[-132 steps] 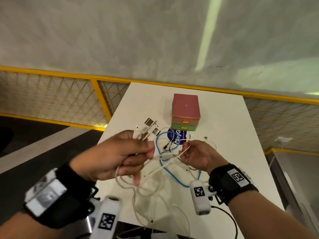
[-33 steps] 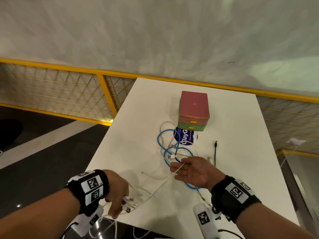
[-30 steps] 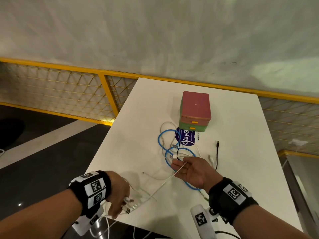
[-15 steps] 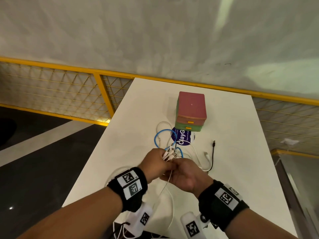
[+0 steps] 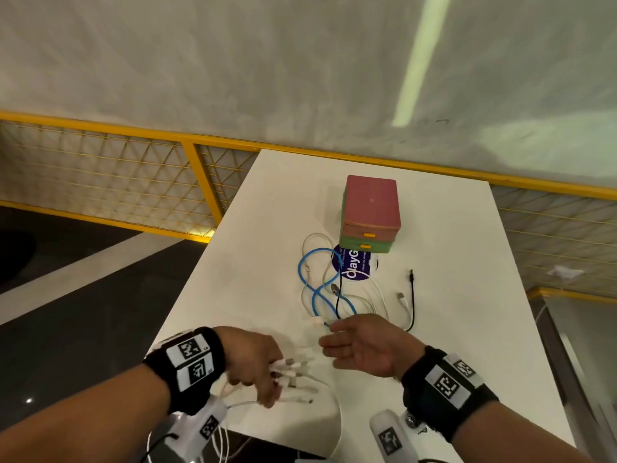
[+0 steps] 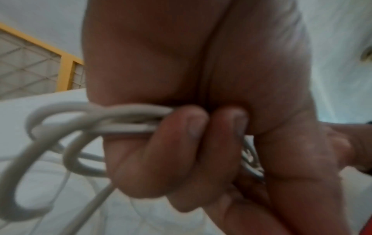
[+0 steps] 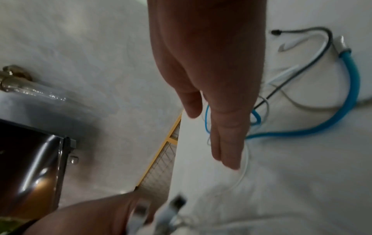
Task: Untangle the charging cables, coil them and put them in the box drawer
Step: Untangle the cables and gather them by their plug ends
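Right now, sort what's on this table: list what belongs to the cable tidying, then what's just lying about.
Belongs to the job:
- white cables, gripped by the left hand
- blue cable
- black cable
- box drawer
- right hand, holding nothing

Just lying about:
- round blue sticker
- yellow railing

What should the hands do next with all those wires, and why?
Probably the right hand, open and holding nothing, should take hold of the blue cable beside its fingertips and draw it out of the pile. The left hand already grips the white cables by their plugs, while blue, black and other white wires lie crossed on the table before the closed box.
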A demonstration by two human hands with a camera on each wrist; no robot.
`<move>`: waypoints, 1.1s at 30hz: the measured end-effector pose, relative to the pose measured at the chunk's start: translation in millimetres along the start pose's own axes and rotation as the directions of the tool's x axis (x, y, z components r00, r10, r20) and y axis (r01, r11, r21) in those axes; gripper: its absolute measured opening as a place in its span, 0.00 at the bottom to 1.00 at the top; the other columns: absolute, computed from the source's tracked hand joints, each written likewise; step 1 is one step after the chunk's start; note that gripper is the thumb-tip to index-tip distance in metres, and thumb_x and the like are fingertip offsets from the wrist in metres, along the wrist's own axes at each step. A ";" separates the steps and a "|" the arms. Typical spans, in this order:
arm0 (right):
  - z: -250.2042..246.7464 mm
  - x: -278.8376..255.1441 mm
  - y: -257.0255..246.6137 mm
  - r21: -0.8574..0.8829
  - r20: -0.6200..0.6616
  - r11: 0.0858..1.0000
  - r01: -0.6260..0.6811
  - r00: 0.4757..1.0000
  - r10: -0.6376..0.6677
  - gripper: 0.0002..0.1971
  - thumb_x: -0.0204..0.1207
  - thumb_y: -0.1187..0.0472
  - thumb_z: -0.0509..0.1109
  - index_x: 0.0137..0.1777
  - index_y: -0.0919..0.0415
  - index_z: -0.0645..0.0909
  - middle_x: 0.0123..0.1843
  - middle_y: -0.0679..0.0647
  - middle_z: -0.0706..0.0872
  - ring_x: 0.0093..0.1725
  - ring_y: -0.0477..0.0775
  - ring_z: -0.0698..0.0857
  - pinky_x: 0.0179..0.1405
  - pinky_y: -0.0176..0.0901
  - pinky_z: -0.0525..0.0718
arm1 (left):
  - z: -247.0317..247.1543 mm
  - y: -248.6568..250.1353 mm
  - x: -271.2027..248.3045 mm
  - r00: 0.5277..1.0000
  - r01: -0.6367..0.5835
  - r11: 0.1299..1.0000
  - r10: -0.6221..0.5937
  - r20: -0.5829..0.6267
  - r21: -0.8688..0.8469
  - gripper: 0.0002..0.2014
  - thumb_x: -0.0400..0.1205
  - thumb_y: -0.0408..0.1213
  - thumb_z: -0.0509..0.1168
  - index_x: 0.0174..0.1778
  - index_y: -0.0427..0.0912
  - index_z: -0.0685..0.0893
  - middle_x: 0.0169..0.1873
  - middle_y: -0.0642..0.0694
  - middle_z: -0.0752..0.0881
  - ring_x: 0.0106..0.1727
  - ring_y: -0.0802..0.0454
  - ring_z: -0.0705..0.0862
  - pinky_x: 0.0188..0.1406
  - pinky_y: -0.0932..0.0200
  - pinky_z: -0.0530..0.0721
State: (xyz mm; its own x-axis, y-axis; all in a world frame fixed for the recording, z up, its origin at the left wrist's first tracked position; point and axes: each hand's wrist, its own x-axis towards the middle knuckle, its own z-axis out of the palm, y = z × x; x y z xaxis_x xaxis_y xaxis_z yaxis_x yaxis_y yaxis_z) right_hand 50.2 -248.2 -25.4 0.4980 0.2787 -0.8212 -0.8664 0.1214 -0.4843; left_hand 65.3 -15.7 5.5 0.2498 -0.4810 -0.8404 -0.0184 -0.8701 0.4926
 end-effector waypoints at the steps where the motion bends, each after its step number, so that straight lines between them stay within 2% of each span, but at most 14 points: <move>1: -4.8 -1.9 -0.6 -0.069 0.001 0.997 -0.015 1.000 0.015 0.10 0.81 0.60 0.62 0.57 0.62 0.79 0.54 0.63 0.88 0.55 0.62 0.86 0.54 0.54 0.81 | -0.5 -5.2 -2.5 0.999 0.026 0.999 -0.026 0.024 0.032 0.05 0.69 0.40 0.77 0.38 0.50 0.89 0.25 0.50 0.75 0.21 0.55 0.65 0.19 0.62 0.62; 3: -9.1 -8.9 -2.9 -0.245 -0.041 0.970 0.012 0.999 -0.022 0.11 0.80 0.58 0.65 0.58 0.62 0.80 0.50 0.61 0.91 0.49 0.59 0.88 0.46 0.49 0.84 | -3.8 -12.3 -5.1 0.998 0.056 0.998 -0.055 -0.009 0.030 0.07 0.68 0.44 0.79 0.37 0.51 0.87 0.26 0.49 0.75 0.22 0.54 0.66 0.20 0.61 0.64; 6: -5.9 -10.5 -9.8 -0.534 -0.195 0.819 0.208 0.913 -0.359 0.09 0.76 0.61 0.67 0.54 0.59 0.82 0.42 0.56 0.88 0.36 0.52 0.84 0.32 0.40 0.79 | -11.4 -15.0 -6.1 0.989 -0.028 0.988 0.005 -0.149 -0.153 0.08 0.70 0.39 0.79 0.33 0.48 0.85 0.24 0.49 0.75 0.22 0.54 0.66 0.20 0.62 0.64; 7: -5.8 -6.6 -12.4 -0.662 -0.203 0.710 0.239 0.855 -0.477 0.07 0.74 0.60 0.68 0.51 0.57 0.83 0.43 0.54 0.87 0.38 0.51 0.84 0.34 0.40 0.79 | -14.0 -12.8 -6.2 0.975 -0.100 0.964 0.045 -0.218 -0.245 0.08 0.72 0.36 0.78 0.33 0.46 0.84 0.22 0.49 0.74 0.21 0.54 0.66 0.19 0.63 0.63; 9: -4.8 1.4 -15.3 -0.914 -0.145 0.387 0.119 0.796 -0.587 0.07 0.72 0.56 0.71 0.50 0.53 0.83 0.49 0.50 0.86 0.47 0.51 0.85 0.46 0.44 0.83 | -19.6 -5.1 -7.5 0.917 -0.264 0.869 0.091 -0.387 -0.420 0.07 0.76 0.31 0.75 0.36 0.42 0.84 0.21 0.50 0.71 0.21 0.55 0.64 0.18 0.64 0.61; 12: -2.3 10.1 -5.3 -0.987 -0.088 -0.060 -0.146 0.826 -0.557 0.11 0.75 0.55 0.66 0.56 0.55 0.81 0.57 0.54 0.85 0.56 0.59 0.86 0.52 0.49 0.83 | -27.5 8.2 -11.3 0.821 -0.438 0.713 0.068 -0.567 -0.548 0.06 0.82 0.36 0.70 0.43 0.37 0.87 0.21 0.50 0.66 0.22 0.54 0.62 0.21 0.62 0.62; 15: -6.9 15.8 4.6 -0.932 -0.068 -0.262 -0.250 0.832 -0.551 0.13 0.79 0.61 0.59 0.60 0.59 0.81 0.60 0.57 0.85 0.59 0.63 0.86 0.52 0.51 0.83 | -30.4 18.2 -15.6 0.755 -0.525 0.671 0.082 -0.651 -0.524 0.14 0.87 0.42 0.65 0.40 0.41 0.90 0.22 0.45 0.69 0.23 0.50 0.69 0.30 0.57 0.72; 18: -12.8 17.0 6.1 -0.951 -0.079 -0.199 -0.237 0.808 -0.584 0.13 0.81 0.58 0.59 0.58 0.57 0.83 0.59 0.56 0.86 0.58 0.61 0.86 0.52 0.50 0.84 | -27.6 22.8 -15.0 0.751 -0.516 0.702 0.095 -0.653 -0.490 0.23 0.88 0.48 0.61 0.28 0.46 0.90 0.28 0.34 0.80 0.32 0.45 0.86 0.41 0.52 0.80; 20: -11.2 9.5 -3.2 -0.994 -0.093 0.015 -0.109 0.754 -0.650 0.12 0.79 0.51 0.63 0.45 0.53 0.86 0.47 0.51 0.88 0.49 0.55 0.87 0.44 0.46 0.84 | -26.0 25.9 -11.9 0.746 -0.514 0.692 0.069 -0.662 -0.507 0.21 0.87 0.51 0.61 0.36 0.44 0.90 0.28 0.38 0.86 0.38 0.45 0.90 0.40 0.54 0.80; 22: -6.7 -3.8 -19.5 -0.975 -0.097 0.206 0.079 0.686 -0.721 0.15 0.75 0.50 0.68 0.28 0.54 0.81 0.30 0.48 0.81 0.34 0.48 0.80 0.31 0.41 0.74 | -25.5 31.9 -6.4 0.730 -0.540 0.626 0.015 -0.683 -0.563 0.20 0.87 0.51 0.61 0.44 0.40 0.90 0.31 0.43 0.89 0.40 0.47 0.90 0.40 0.54 0.82; 25: 4.5 -29.8 -45.9 -0.857 -0.143 0.381 0.346 0.550 -0.823 0.20 0.74 0.51 0.74 0.28 0.66 0.78 0.23 0.50 0.73 0.24 0.46 0.70 0.27 0.39 0.67 | -24.2 49.5 -1.1 0.730 -0.600 0.470 -0.008 -0.683 -0.647 0.18 0.87 0.49 0.61 0.52 0.39 0.89 0.41 0.43 0.92 0.49 0.47 0.92 0.47 0.50 0.86; 28: 19.1 -45.5 -58.5 -0.829 -0.101 0.347 0.439 0.493 -0.864 0.21 0.72 0.52 0.75 0.28 0.69 0.76 0.23 0.58 0.74 0.24 0.45 0.68 0.24 0.36 0.66 | -25.6 68.9 0.4 0.719 -0.662 0.384 0.082 -0.690 -0.644 0.18 0.87 0.48 0.61 0.60 0.39 0.88 0.56 0.41 0.92 0.60 0.48 0.90 0.62 0.46 0.83; 30: 25.6 -48.9 -58.7 -0.854 -0.032 0.282 0.437 0.496 -0.868 0.21 0.72 0.54 0.75 0.23 0.61 0.74 0.21 0.55 0.74 0.23 0.45 0.70 0.25 0.35 0.67 | -26.7 81.9 -0.4 0.702 -0.692 0.378 0.149 -0.697 -0.615 0.18 0.88 0.47 0.60 0.64 0.40 0.87 0.56 0.40 0.91 0.59 0.50 0.89 0.66 0.45 0.81; 33: 32.9 -49.3 -54.3 -0.886 0.108 0.155 0.436 0.521 -0.846 0.13 0.75 0.58 0.72 0.29 0.61 0.82 0.28 0.48 0.80 0.28 0.43 0.79 0.31 0.33 0.73 | -26.7 97.8 -3.0 0.673 -0.730 0.343 0.210 -0.709 -0.591 0.16 0.89 0.42 0.58 0.62 0.37 0.87 0.49 0.42 0.89 0.49 0.50 0.87 0.55 0.53 0.85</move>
State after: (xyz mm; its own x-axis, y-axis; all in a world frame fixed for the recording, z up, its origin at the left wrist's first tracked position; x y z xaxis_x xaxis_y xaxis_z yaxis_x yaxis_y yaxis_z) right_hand 71.6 -237.1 51.3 0.9893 0.1455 0.0143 0.1137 -0.7041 -0.7009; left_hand 88.6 -96.5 62.2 0.8508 -0.4301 -0.3019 0.3837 0.1158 0.9162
